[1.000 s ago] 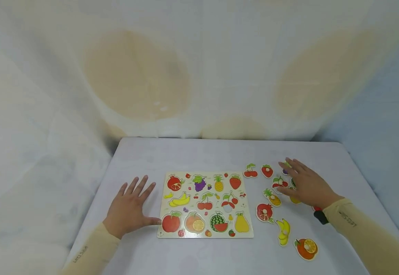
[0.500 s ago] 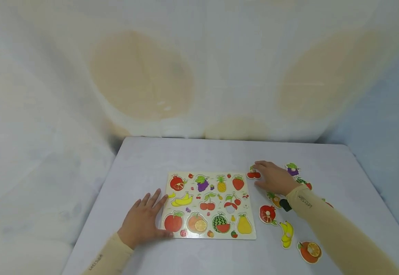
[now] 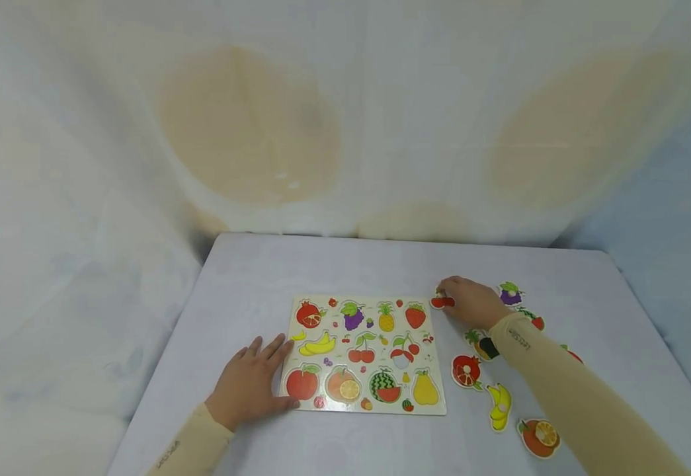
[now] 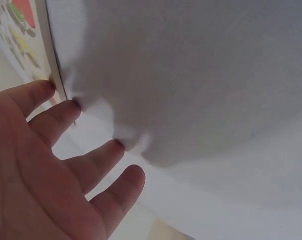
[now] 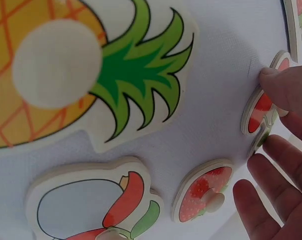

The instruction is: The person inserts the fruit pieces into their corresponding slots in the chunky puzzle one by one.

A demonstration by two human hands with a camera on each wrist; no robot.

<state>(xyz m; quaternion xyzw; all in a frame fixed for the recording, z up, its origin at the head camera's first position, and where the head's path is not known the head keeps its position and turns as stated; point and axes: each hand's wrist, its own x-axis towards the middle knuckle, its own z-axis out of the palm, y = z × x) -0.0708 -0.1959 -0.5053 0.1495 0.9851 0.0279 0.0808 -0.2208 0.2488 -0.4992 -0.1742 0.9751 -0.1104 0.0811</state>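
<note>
My left hand (image 3: 251,383) lies with spread, straight fingers at the left edge of the fruit puzzle board (image 3: 369,418); its thumb and fingertips touch that edge, seen also from the left wrist (image 4: 56,165). Just beyond the board's upper right corner, my right hand (image 3: 471,303) pinches the knob of a cherry puzzle piece (image 3: 440,301). In the right wrist view, thumb and forefinger close on this cherry piece (image 5: 260,112), which appears to lie on the table. A strawberry piece (image 5: 203,192) and a cherry piece with a grey oval (image 5: 71,205) sit nearby, hidden under my hand in the head view.
Right of the board lie knobbed pieces: pomegranate (image 3: 466,371), banana (image 3: 500,406), orange (image 3: 537,437), grape (image 3: 509,293), watermelon (image 3: 532,318) and a pineapple (image 3: 475,344) partly covered by my wrist. My sleeve partly covers a red piece (image 3: 572,354). Cloth walls (image 3: 381,132) surround the table.
My right hand has moved left from above the scattered pieces to the cherry piece and now pinches its knob. My left hand has come right and down onto the board's edge.
</note>
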